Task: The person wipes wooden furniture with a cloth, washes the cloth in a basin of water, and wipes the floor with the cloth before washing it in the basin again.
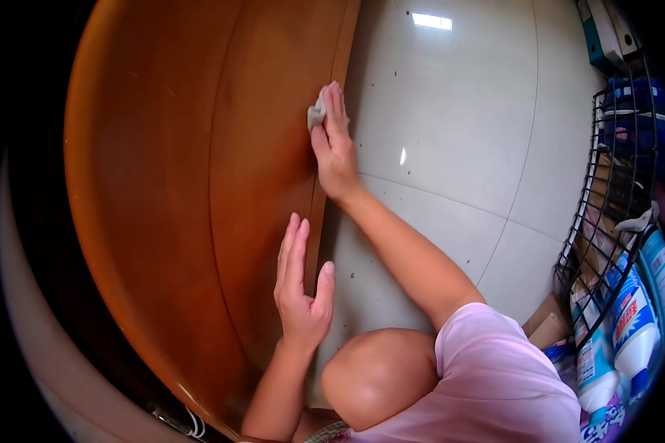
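Note:
My right hand (335, 151) presses a crumpled pale cloth (316, 112) against the lower part of a brown wooden panel (266, 140), close to its edge by the floor. Its fingers lie along the cloth and cover much of it. Nearer to me, my left hand (303, 284) is held up beside the same panel, fingers extended and thumb apart, with nothing in it. Whether its fingertips touch the wood I cannot tell.
Light floor tiles (451, 133) with small dark specks lie right of the panel. A black wire basket (591, 184) holds packed items at the right. Several cleaner bottles (632, 332) stand near it, beside a cardboard piece (547, 323). My bent knee (380, 376) is close below my arms.

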Demonstrator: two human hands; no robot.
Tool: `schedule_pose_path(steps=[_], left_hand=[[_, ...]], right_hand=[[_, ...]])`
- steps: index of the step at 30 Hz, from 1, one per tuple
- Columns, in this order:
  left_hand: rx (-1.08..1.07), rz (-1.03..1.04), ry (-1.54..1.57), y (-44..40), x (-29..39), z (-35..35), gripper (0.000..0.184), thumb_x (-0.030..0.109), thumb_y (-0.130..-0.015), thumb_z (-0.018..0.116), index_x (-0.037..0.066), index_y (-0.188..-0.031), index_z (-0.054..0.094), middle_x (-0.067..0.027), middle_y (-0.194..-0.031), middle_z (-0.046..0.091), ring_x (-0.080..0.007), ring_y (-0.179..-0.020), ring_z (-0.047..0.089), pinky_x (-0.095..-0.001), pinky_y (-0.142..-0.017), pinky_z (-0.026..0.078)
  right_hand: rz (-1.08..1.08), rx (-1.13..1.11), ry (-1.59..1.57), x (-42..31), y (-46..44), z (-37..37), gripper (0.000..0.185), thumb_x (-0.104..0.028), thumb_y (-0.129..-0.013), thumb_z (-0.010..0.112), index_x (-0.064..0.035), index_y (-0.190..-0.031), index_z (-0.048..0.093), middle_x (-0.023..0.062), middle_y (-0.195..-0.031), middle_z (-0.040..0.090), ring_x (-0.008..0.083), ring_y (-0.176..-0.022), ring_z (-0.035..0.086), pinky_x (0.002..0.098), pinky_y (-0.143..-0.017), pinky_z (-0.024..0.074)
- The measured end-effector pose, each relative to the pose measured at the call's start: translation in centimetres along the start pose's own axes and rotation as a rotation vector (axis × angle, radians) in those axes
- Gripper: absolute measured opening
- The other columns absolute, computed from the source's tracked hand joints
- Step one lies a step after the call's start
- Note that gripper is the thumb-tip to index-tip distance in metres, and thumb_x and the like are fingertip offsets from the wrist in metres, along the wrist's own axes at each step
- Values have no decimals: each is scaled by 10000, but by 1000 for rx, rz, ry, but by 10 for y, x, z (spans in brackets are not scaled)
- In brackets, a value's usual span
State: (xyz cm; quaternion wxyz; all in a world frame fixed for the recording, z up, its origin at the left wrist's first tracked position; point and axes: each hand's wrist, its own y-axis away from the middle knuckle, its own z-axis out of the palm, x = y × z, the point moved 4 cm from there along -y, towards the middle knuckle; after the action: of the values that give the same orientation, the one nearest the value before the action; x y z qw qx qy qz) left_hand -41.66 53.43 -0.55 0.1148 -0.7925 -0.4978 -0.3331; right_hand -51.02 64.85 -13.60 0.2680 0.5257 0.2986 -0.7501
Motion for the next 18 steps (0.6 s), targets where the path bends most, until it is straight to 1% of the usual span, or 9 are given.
schedule_pose_path(steps=[4, 5, 6, 7, 8, 14, 16, 17, 18], left_hand=[[57, 96, -82, -4, 1, 6, 490, 6, -823, 531, -12, -1304, 439, -195, -1392, 378, -303, -1296, 361, -378, -1063, 266], [64, 144, -103, -3, 2, 8, 476, 9, -821, 532, -10, -1290, 456, -196, -1383, 392, -310, -1284, 378, -385, -1057, 280], [90, 178, -140, 1, 4, 9, 439, 7, -811, 530, -22, -1248, 495, -200, -1351, 430, -322, -1260, 408, -394, -1045, 301], [97, 202, -149, 3, 8, 10, 413, -1, -797, 526, -25, -1209, 526, -202, -1312, 470, -325, -1254, 415, -401, -1043, 307], [84, 223, -145, 5, 9, 12, 403, -4, -790, 526, -25, -1192, 537, -202, -1295, 483, -328, -1251, 417, -403, -1042, 309], [76, 212, -241, 10, 5, 10, 390, -19, -783, 523, -25, -1172, 548, -175, -1271, 510, -351, -1229, 430, -422, -1032, 318], [82, 213, -227, 8, 8, 9, 392, -21, -783, 522, -23, -1175, 547, -177, -1273, 508, -350, -1231, 429, -422, -1032, 318], [86, 217, -208, 7, 10, 9, 395, -22, -784, 522, -21, -1178, 547, -179, -1275, 506, -349, -1232, 428, -421, -1033, 318], [92, 225, -205, 6, 13, 8, 401, -27, -779, 522, -22, -1180, 545, -183, -1280, 501, -346, -1236, 425, -422, -1033, 319]], right_hand=[[-24, -166, -21, -20, 63, 4, 571, -41, -892, 446, -52, -1425, 243, 157, -1510, 112, 347, -1393, 61, 397, -1117, 118], [-113, -217, -31, -22, 88, 8, 575, -55, -899, 451, -66, -1432, 235, 150, -1513, 108, 343, -1393, 69, 390, -1119, 119], [-25, -315, 55, -23, 119, 18, 580, -103, -918, 445, -99, -1446, 206, 136, -1516, 110, 338, -1390, 110, 399, -1120, 140], [284, -307, -652, -20, 138, 31, 581, -135, -926, 441, -95, -1448, 189, 132, -1514, 119, 335, -1386, 130, 411, -1119, 153], [588, -114, -1351, -16, 159, 44, 585, -167, -934, 437, -92, -1450, 173, 127, -1513, 129, 333, -1383, 150, 424, -1119, 166], [-418, -199, 274, -20, 100, 34, 624, -76, -862, 465, -33, -1428, 206, 153, -1498, 162, 354, -1372, 179, 438, -1122, 170], [-335, -121, 215, -24, 38, 16, 672, 40, -771, 434, -5, -1413, 239, 194, -1491, 150, 372, -1376, 142, 444, -1123, 143], [-276, -93, 152, -25, 11, 7, 676, 78, -766, 396, 8, -1414, 217, 205, -1487, 151, 368, -1379, 126, 432, -1126, 123], [-230, -40, 122, -19, -11, 3, 642, 74, -797, 380, 12, -1413, 211, 210, -1483, 155, 372, -1378, 120, 422, -1125, 115]])
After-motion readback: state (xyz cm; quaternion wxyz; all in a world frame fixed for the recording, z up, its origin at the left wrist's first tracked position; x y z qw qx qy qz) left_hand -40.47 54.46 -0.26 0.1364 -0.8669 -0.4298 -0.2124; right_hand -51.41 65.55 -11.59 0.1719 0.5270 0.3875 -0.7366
